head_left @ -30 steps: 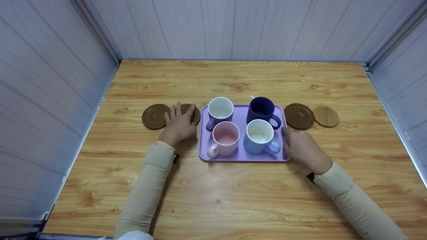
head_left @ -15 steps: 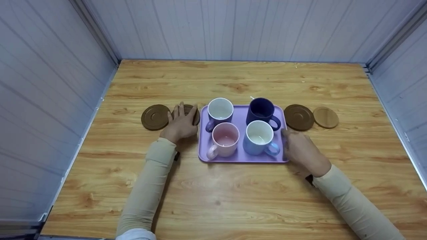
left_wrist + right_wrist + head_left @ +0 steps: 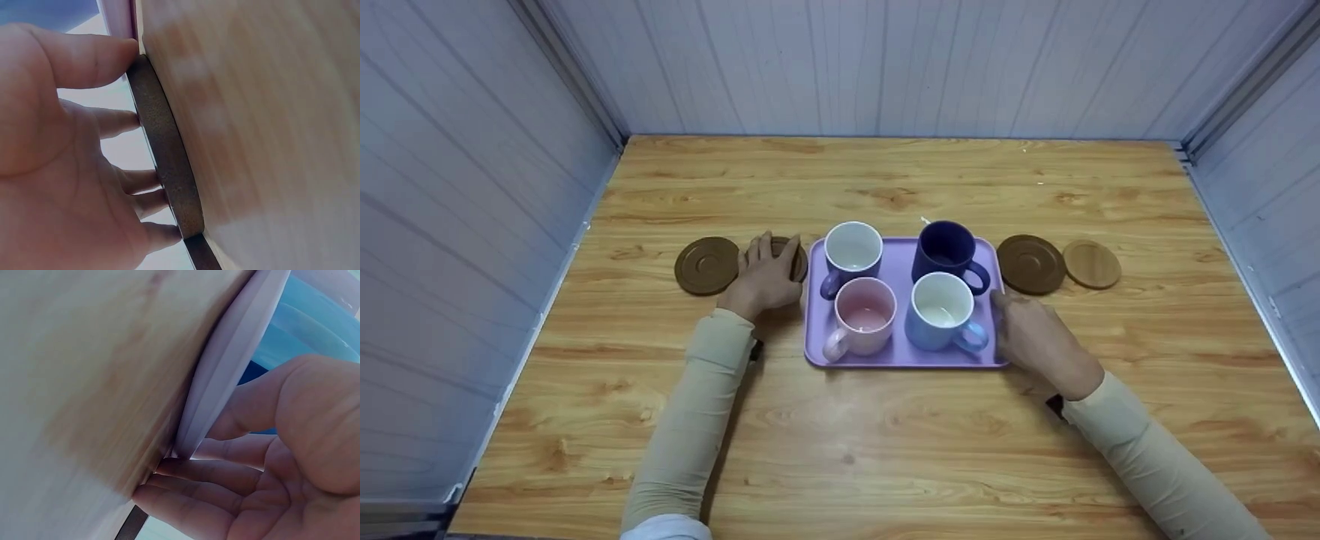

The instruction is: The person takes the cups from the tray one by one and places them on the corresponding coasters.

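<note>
So the left hand (image 3: 765, 283) covers most of a brown coaster (image 3: 169, 152) just off the tray's left edge; from above only bits peek out between its fingers and at the side. Fingers are spread and pretty straight, tips and thumb resting on it, not wrapped round.

The right hand (image 3: 1039, 337) is on the other side, up against the right edge of the purple tray (image 3: 898, 259) and hiding the middle of that edge. Fingers look fairly straight, just touching the rim.

Tray's mid-surface (image 3: 840, 450), between the hands. Pink mug (image 3: 865, 319) near left corner, light blue mug (image 3: 934, 330) near right, white-lined purple mug (image 3: 854, 251) far left, navy mug (image 3: 941, 255) far right, its base partly blocked by the blue one.

There's a tiny white bit (image 3: 925, 220) past the tray's far edge, too small to make out. Both sleeves get cut off by the frame.
</note>
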`<act>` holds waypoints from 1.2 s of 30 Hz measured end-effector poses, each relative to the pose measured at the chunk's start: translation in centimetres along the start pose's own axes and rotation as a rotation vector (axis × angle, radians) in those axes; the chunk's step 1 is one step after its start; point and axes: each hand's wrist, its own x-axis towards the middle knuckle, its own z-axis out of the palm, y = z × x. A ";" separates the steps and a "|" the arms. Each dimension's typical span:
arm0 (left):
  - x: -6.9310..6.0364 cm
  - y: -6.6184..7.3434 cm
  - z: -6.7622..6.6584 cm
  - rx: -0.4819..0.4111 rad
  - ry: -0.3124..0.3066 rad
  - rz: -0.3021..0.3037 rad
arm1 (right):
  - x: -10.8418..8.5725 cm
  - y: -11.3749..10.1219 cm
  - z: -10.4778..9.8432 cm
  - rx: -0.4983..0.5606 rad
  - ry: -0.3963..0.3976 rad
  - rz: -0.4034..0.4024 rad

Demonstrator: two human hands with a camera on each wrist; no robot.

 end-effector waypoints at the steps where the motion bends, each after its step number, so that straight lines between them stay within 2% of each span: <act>1: 0.0 0.0 0.0 -0.001 0.000 0.001 | 0.0 0.0 0.0 0.001 -0.002 0.001; 17: 0.2 0.1 -0.4 0.004 -0.007 0.003 | 0.0 0.0 -0.1 -0.005 -0.011 -0.006; 27: 1.1 -0.1 -0.8 -0.015 -0.026 -0.014 | 0.1 0.0 0.1 0.008 -0.025 0.016; 36: 2.0 0.1 -1.2 0.004 -0.004 -0.015 | 0.1 0.1 0.0 0.005 -0.031 0.018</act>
